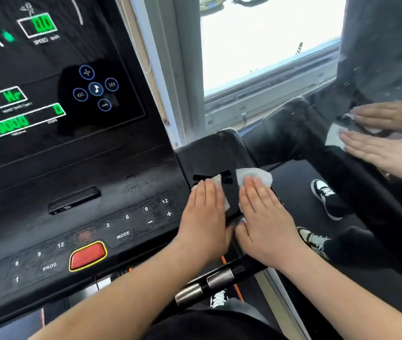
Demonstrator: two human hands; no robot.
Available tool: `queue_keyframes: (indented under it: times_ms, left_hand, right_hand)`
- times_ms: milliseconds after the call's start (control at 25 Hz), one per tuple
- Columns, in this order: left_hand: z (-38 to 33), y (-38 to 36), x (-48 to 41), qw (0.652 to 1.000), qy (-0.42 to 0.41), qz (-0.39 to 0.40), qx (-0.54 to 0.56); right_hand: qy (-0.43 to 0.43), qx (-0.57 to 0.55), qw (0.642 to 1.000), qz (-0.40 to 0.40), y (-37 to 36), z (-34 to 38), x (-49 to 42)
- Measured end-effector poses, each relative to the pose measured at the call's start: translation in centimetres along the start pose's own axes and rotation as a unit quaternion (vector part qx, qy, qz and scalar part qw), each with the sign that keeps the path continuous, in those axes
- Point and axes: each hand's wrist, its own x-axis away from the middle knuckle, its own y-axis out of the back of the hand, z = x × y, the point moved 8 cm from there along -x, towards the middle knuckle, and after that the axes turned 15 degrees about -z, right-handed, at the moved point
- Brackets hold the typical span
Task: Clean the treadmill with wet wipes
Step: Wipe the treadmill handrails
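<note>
The black treadmill console [77, 182] fills the left of the view, its display lit with green digits. Both my hands lie flat on the console's right-hand corner panel [216, 153]. My left hand [206, 217] presses a white wet wipe [219, 182] with straight fingers; only the wipe's edges show past the fingertips. Beside it, my right hand [266, 222] presses a second white wet wipe [254, 176], which sticks out beyond the fingertips. The two hands nearly touch at the thumbs.
A red stop button [88, 255] and number keys sit on the lower console. Metal pulse grips [205, 285] lie below my wrists. A mirror [381, 69] at right reflects my hands and shoes. A window [268, 45] is behind the console.
</note>
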Motion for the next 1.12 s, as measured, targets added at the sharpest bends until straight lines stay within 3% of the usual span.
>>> queue_keyframes:
  times_ms: [160, 360, 520, 760, 880, 1000, 1120]
  left_hand:
    - [0.2, 2.3, -3.0, 0.999, -0.024, -0.035, -0.006]
    - [0.4, 1.8, -2.6, 0.997, 0.027, -0.057, 0.053]
    - [0.4, 0.6, 0.2, 0.994, 0.041, -0.103, -0.007]
    - [-2.8, -0.5, 4.3, 0.996, -0.031, -0.081, -0.015]
    - [-2.8, 0.4, 0.4, 0.994, -0.063, -0.088, -0.022]
    - [-1.9, 0.1, -3.4, 0.997, -0.040, -0.066, 0.009]
    - [-2.3, -1.1, -1.9, 0.996, -0.025, -0.079, 0.013]
  right_hand:
    - [0.034, -0.047, 0.997, -0.048, 0.4, 1.7, -3.1]
    - [0.065, -0.060, 0.995, -0.046, 0.4, 1.3, -3.9]
    - [0.087, -0.037, 0.993, -0.067, 0.7, 1.8, -1.8]
    - [0.052, -0.001, 0.993, -0.104, 1.0, 0.5, 2.6]
    - [0.031, 0.013, 0.993, -0.113, 1.2, -0.3, 2.4]
    - [-0.016, 0.012, 0.996, -0.092, 0.3, -1.0, 2.0]
    - [-0.055, 0.007, 0.995, -0.087, -0.1, -1.6, 2.1]
